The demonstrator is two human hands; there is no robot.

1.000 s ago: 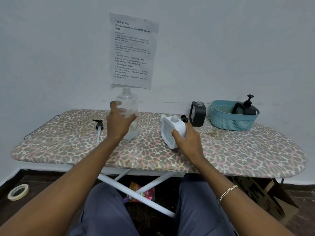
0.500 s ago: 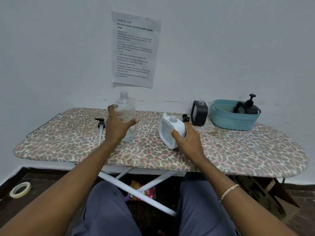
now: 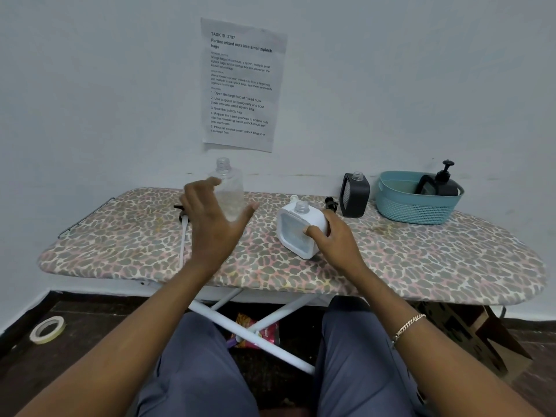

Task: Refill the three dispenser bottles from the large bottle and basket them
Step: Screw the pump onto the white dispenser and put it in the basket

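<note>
While uncapped, white dispenser bottle (image 3: 301,230) under right hand (image 3: 337,239), tilted.

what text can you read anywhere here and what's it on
All on the paper sheet taped to the wall:
"TASK ID: 3797"
"Portion mixed nuts into small ziplock bags"
"1 Open the large bag of mixed nuts"
"3 Seal the ziplock bag"
The sheet's smaller paragraphs are too blurred to quote reliably.
Bottles and basket: no readable labels.
</note>
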